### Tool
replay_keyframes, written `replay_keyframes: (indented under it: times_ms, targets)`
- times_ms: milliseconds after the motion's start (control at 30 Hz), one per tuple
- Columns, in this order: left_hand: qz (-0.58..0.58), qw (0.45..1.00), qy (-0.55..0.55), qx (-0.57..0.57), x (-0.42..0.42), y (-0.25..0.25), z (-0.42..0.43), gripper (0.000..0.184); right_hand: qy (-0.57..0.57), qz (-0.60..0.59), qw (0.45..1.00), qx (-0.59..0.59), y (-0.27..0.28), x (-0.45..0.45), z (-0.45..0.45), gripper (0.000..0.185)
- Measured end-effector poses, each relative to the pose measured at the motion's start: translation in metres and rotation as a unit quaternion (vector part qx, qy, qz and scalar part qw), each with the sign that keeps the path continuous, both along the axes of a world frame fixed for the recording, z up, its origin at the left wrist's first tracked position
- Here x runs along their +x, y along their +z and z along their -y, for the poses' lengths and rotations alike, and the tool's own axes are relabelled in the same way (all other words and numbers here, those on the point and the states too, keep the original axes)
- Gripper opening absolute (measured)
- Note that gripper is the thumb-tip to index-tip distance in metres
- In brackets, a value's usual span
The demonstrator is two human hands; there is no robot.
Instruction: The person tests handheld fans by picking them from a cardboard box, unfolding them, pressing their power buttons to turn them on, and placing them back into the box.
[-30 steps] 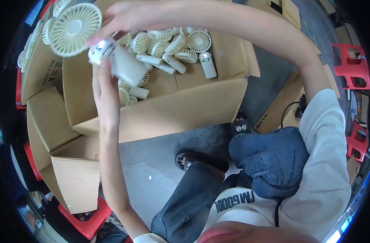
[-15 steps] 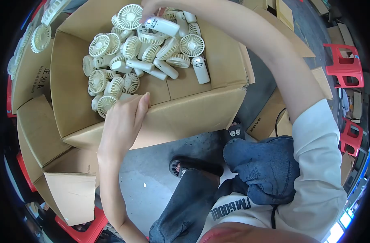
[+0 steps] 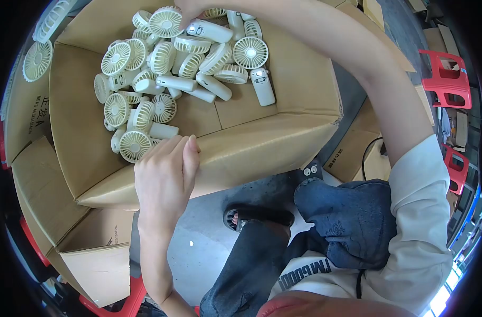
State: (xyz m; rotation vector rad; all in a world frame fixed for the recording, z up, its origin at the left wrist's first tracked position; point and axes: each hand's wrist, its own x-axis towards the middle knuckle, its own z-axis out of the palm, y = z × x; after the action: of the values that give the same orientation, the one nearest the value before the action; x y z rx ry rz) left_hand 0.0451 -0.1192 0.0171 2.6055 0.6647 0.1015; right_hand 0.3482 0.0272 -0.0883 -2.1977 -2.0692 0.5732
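Note:
My left hand (image 3: 164,171) is closed over the near edge of an open cardboard box (image 3: 262,142), with its fingertips hidden behind the rim. At the top of the view, my right hand (image 3: 191,9) is partly cut off by the frame, its fingers on a white handheld fan (image 3: 166,22) between the round head and the handle. That fan lies over the pile, and a small light shows on its handle (image 3: 209,30). Several more white fans fill the left and middle of the box. One fan handle (image 3: 262,87) with a display lies at the pile's right end.
More fans (image 3: 38,61) hang or lie at the far left, beyond the box wall. Another open carton (image 3: 96,264) stands at lower left. Red plastic stools (image 3: 447,79) are at the right. A flattened carton (image 3: 352,142) lies on the floor near my sandalled feet.
The fan held between both hands has come down onto the pile with my right hand. My left hand has let go of it and moved down to the box's near edge. The box appears slightly shifted.

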Motion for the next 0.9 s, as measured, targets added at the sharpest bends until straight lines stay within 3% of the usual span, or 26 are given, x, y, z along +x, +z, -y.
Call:
replay_keyframes:
  times_ms: [167,233,300,367,433,500,600,667,900]
  targets:
    - [0.001,1.0,0.003,0.008,-0.001,-0.001,0.0,0.032,0.023,0.069,0.997,0.015,0.005,-0.007,-0.007,0.034]
    - [0.0,1.0,0.006,0.008,-0.001,0.0,0.0,0.032,0.047,0.07,0.979,0.184,0.01,-0.023,-0.004,0.024]
    - [-0.001,1.0,0.007,0.011,-0.001,0.0,0.0,0.032,0.124,0.02,0.969,0.211,0.037,-0.053,0.023,0.024]
    - [0.003,1.0,0.009,0.016,-0.002,-0.001,0.0,0.031,0.242,-0.019,0.934,0.263,0.005,-0.087,0.016,0.036]
    - [0.007,1.0,0.008,0.022,-0.002,-0.002,0.0,0.031,0.282,-0.066,0.947,0.14,0.0,-0.134,0.023,0.036]
    - [0.01,0.999,0.01,0.03,-0.002,-0.004,0.001,0.03,0.359,-0.043,0.925,0.115,-0.015,-0.173,0.024,0.04]
    - [0.022,0.999,0.011,0.041,-0.005,-0.006,0.001,0.03,0.334,-0.13,0.928,0.097,-0.01,-0.211,0.038,0.05]
    - [0.024,0.998,0.007,0.049,-0.005,-0.005,0.001,0.029,0.292,-0.109,0.949,-0.048,-0.011,-0.237,0.033,0.057]
    - [0.03,0.997,0.008,0.069,-0.009,-0.007,0.001,0.028,0.28,-0.177,0.943,-0.006,-0.045,-0.242,0.019,0.064]
